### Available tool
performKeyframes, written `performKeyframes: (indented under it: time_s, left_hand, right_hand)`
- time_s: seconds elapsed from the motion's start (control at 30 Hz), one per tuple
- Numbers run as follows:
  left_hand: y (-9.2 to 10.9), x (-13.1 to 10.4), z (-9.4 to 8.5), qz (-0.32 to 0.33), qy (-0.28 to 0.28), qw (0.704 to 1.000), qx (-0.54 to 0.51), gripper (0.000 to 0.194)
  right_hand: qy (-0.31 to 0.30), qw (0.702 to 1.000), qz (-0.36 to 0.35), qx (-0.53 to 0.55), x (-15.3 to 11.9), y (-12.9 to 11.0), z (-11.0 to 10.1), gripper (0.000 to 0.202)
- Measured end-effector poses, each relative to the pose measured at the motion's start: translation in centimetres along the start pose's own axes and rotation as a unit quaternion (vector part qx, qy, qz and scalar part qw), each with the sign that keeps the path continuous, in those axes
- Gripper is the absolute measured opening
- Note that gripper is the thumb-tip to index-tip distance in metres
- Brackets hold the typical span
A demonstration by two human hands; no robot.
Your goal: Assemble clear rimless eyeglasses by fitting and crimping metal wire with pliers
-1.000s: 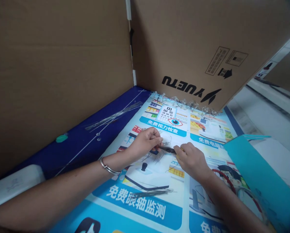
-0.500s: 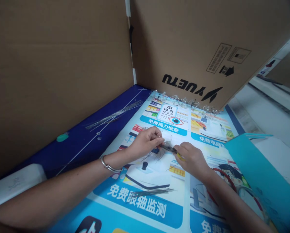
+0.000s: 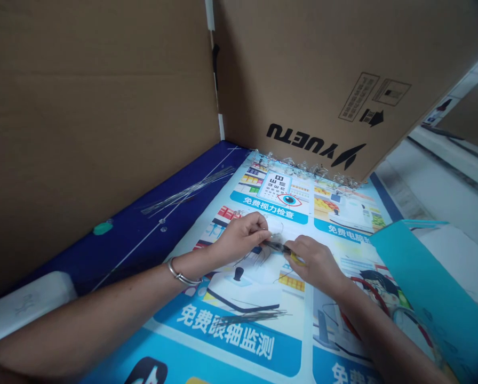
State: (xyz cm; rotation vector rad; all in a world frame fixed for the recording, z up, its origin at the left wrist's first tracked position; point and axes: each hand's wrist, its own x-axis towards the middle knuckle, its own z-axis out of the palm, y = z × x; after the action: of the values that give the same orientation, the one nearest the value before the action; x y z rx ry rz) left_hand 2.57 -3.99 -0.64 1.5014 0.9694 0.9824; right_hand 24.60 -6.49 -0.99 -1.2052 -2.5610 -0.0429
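My right hand [image 3: 315,261] is closed around the yellow handles of a pair of pliers [image 3: 279,246], whose dark jaws point left. At the tip of the jaws, my left hand [image 3: 243,234], with a bangle on its wrist, pinches a thin wire between thumb and fingers; the grip itself is partly hidden. A small clear piece [image 3: 277,236] shows just behind the jaws. Fine curved wires lie on the printed sheet under both hands. Closer to me, a bundle of straight thin wires [image 3: 255,317] rests on the sheet.
Another wire bundle [image 3: 191,189] lies on the dark blue strip at left, with a green blob [image 3: 103,228] nearby. Many clear wired pieces [image 3: 311,170] line the foot of the cardboard wall [image 3: 303,69]. A teal folder [image 3: 423,282] stands at right; a white box [image 3: 31,304] sits at left.
Almost nothing differs. Both hands stay together at the plier jaws, with only a very slight shift of the fingers and the view.
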Motion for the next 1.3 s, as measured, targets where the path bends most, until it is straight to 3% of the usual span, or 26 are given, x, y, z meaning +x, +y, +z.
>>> performKeyframes:
  time_s: [0.33,0.6,0.77,0.87,1.03,1.3]
  left_hand:
    - [-0.1,0.2,-0.1,0.005,-0.012,1.0,0.003,0.012]
    - [0.9,0.6,-1.1,0.009,-0.077,0.997,-0.007,0.021]
    - [0.8,1.1,-1.9,0.038,-0.06,0.996,0.047,0.025]
    - [0.4,1.4,-2.3,0.013,-0.047,0.997,0.052,0.026]
    - [0.0,1.4,-2.0,-0.062,-0.042,0.996,-0.051,0.029]
    - [-0.3,1.1,-1.2,-0.098,-0.046,0.976,-0.187,0.041]
  right_hand:
    - [-0.03,0.998,0.024,0.047,0.0,0.1,0.1,0.024]
    - [0.058,0.998,0.023,-0.018,-0.4,1.0,1.1,0.024]
    - [0.052,0.998,0.037,-0.025,-0.5,1.3,1.3,0.025]
    - [0.06,0.997,0.045,-0.025,-0.6,1.4,1.3,0.025]
    - [0.078,0.995,0.055,-0.01,-0.6,1.5,1.4,0.025]
    - [0.106,0.99,0.089,0.012,-0.5,1.4,1.5,0.028]
